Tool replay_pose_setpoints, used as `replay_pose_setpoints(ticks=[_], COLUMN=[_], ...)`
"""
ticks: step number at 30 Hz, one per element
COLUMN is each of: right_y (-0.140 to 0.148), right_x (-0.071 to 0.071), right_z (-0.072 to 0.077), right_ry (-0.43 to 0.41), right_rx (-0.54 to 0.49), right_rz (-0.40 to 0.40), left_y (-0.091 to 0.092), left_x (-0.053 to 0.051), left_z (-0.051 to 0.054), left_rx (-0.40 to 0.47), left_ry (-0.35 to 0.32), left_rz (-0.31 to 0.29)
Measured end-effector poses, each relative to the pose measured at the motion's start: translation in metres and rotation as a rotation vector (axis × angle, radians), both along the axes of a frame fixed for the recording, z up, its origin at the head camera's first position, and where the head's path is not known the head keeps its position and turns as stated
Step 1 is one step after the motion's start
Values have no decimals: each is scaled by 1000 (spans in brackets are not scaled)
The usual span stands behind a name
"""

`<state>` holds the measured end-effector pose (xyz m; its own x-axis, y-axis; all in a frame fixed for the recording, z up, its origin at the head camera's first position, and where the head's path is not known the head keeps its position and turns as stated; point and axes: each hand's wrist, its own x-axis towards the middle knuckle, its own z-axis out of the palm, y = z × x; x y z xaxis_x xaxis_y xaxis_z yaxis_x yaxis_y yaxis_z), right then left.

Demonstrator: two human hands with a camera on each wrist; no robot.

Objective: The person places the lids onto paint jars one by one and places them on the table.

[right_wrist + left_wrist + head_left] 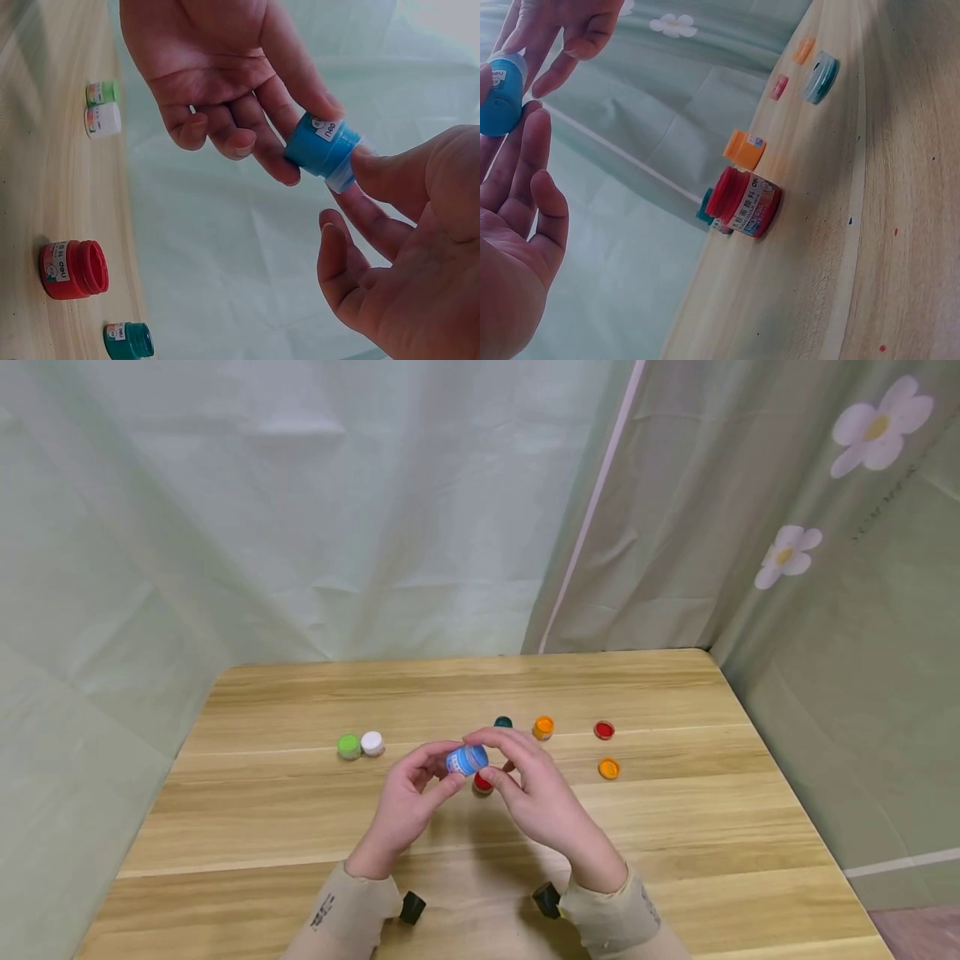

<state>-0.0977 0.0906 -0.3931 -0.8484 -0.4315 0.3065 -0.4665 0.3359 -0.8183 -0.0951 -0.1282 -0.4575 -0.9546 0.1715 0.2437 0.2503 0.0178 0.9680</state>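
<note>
A small blue paint jar is held above the table between both hands. The left hand grips its body between thumb and fingers. The right hand pinches the clear lid at the jar's other end, which still sits on the jar. Just below the hands stands a red paint jar with its lid off. Behind it are a dark green jar and an orange jar, both also uncovered. In the head view the right hand partly hides the red and dark green jars.
A light green jar and a white jar stand side by side on the left. To the right lie a red lid and an orange lid; a green-tinted lid shows in the left wrist view. Curtains hang behind the wooden table.
</note>
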Motion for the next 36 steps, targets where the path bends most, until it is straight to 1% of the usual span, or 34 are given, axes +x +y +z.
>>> replay_pose_setpoints(ticks=[8,16,23,27,32,36], right_y=[1,2,1,2,1,-1], right_x=[0,0,-2,-3,-3,-1], right_z=[0,-1,-1,-1,-2,-3], right_ry=[48,51,76,67,50,41], right_rx=[21,36,59,70,102,149], right_rz=[-14,-25,-28,-43,-91,-151], left_y=[-1,-2,-2,-1,-1,-1], left_x=[0,-1,-3,-5,-4,-2], left_z=[2,2,2,2,1,0], left_rx=[-1,-12,14,28,8,-8], left_ry=[-2,-9,22,33,50,36], left_rz=[-1,4,9,16,11,0])
